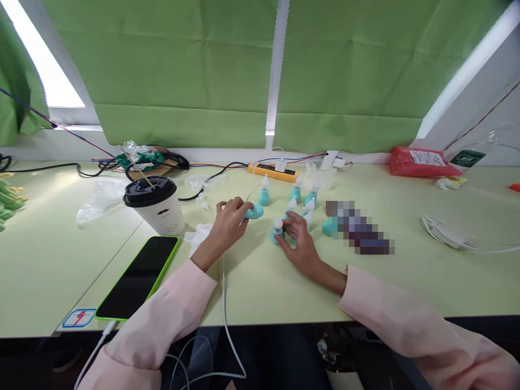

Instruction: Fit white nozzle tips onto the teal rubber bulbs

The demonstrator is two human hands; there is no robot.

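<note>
My left hand is closed around a smooth teal bulb, tilted on its side just above the table. The bulb's other end is hidden by my fingers. With thumb and fingertips, my right hand grips a small teal squeeze bulb with a whitish nozzle, which stands upright on the table. Right behind that hand are more such bulbs, partly covered by it. Farther back, a similar bulb stands alone, and two others, including this bulb, stand to its right.
A lidded paper cup and a phone with a cable are on the left. At the back lie a yellow power strip and a red package. A teal piece lies right, beside a blurred patch. White cable lies far right.
</note>
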